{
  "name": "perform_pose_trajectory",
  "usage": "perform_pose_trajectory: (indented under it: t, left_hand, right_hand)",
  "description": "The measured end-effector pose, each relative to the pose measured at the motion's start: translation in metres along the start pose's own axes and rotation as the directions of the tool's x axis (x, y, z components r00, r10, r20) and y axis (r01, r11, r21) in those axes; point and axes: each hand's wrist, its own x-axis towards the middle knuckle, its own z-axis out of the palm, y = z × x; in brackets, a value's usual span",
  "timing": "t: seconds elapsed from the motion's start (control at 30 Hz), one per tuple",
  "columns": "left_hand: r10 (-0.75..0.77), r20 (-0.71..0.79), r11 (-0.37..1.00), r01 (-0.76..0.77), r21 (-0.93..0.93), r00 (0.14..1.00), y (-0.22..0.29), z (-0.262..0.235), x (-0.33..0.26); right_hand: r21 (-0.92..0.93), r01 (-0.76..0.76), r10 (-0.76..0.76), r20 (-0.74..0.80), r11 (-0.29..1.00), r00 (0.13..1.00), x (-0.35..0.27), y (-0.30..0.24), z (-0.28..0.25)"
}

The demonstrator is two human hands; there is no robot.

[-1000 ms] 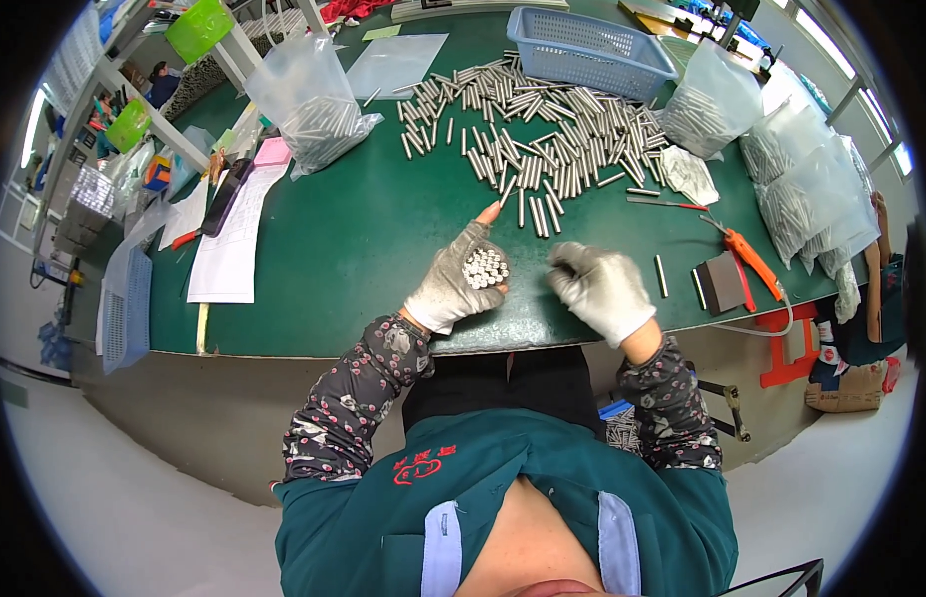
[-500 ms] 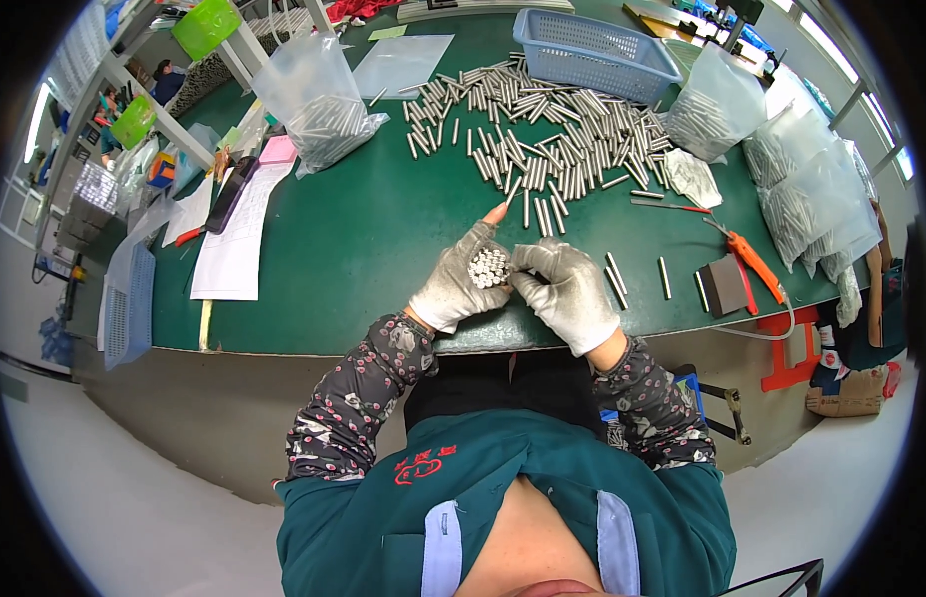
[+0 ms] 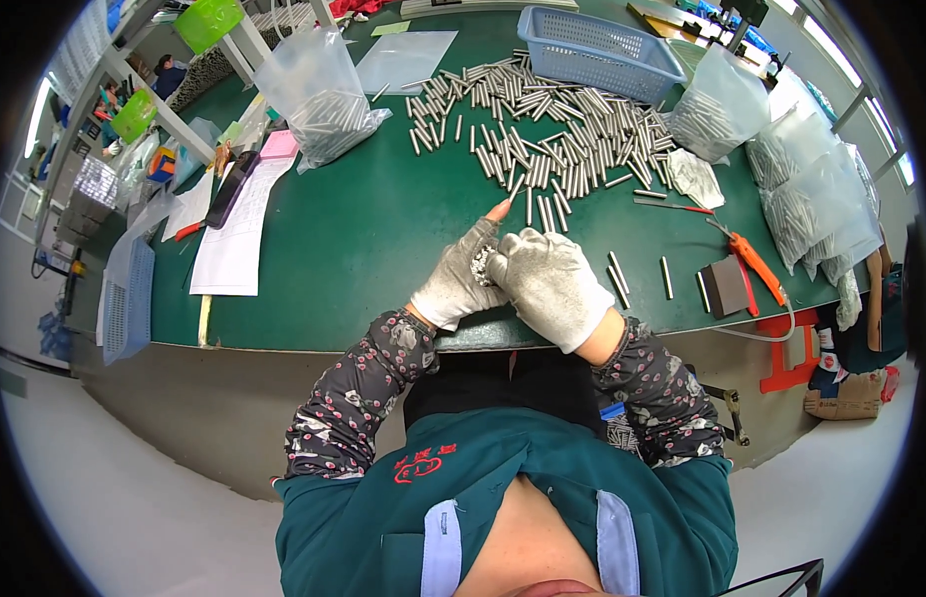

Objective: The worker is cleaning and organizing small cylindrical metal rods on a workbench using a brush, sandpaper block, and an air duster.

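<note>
My left hand (image 3: 451,279), in a white work glove, is wrapped round a bundle of short metal pins (image 3: 480,263) with their round ends facing up. Its bare index fingertip points out toward the pile. My right hand (image 3: 556,287), also gloved, lies against the bundle with its fingers curled over the pin ends and hides part of them. Whether it grips a pin cannot be made out. Just beyond both hands spreads a large pile of steel pins (image 3: 592,134). A few loose pins (image 3: 618,274) lie to the right of my right hand.
Behind the pile stands a blue plastic basket (image 3: 602,58). Clear bags of pins sit at the left (image 3: 324,109) and right (image 3: 816,194). Orange-handled cutters (image 3: 759,267) and a dark block (image 3: 726,287) lie at right. Papers (image 3: 234,239) and a phone-like black device (image 3: 232,189) are at left.
My right hand has moved left and slightly up over the bundle and covers more of the pin ends. My left hand stays in nearly the same place.
</note>
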Motion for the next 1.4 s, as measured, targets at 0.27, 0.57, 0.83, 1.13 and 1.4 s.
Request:
perform_pose_trajectory:
  t: [0.27,0.57,0.83,1.13,1.4]
  left_hand:
    - [-0.029,0.009,0.997,0.029,-0.07,1.0,-0.001,0.0,-0.001]
    - [-0.061,0.013,0.995,0.062,-0.08,0.998,0.002,-0.001,0.0]
    - [-0.057,0.037,0.987,0.062,-0.148,0.998,-0.001,-0.001,0.001]
    - [-0.049,0.038,0.999,0.049,-0.006,0.998,0.003,-0.001,0.0]
    - [-0.027,-0.023,0.988,0.03,0.155,0.999,-0.005,-0.001,0.001]
  right_hand:
    - [-0.064,-0.037,0.037,0.003,0.997,0.999,-0.002,-0.002,0.003]
    - [0.101,-0.112,0.127,-0.157,0.989,0.979,-0.001,0.009,-0.02]
    - [0.233,-0.07,0.076,-0.019,0.97,0.997,-0.006,0.008,-0.002]
    - [0.107,0.085,-0.082,-0.029,0.991,0.996,0.001,0.005,0.001]
    - [-0.253,0.138,-0.139,0.016,0.958,0.99,0.001,-0.004,-0.002]
